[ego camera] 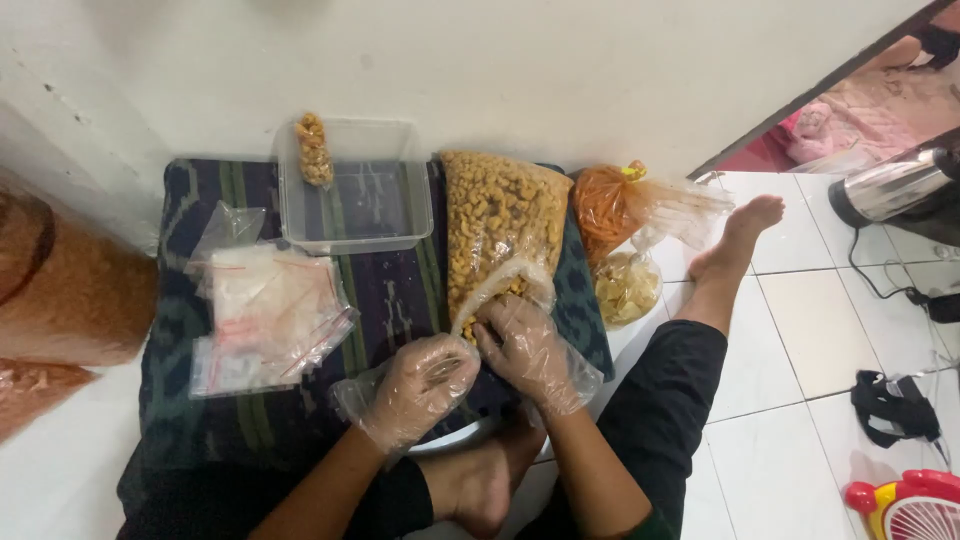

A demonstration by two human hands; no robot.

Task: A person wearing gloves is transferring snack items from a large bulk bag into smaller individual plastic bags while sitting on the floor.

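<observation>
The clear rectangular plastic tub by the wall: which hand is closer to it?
The left. The left hand, in a clear plastic glove, lies below the clear rectangular plastic tub; the gloved right hand is farther right, at the mouth of the big clear bag of yellow snacks.

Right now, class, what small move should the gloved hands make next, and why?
Probably draw a few snacks out of the big snack bag: the right hand is at its open mouth, the left hand waits close by, and the clear tub holds just one filled packet.
</observation>
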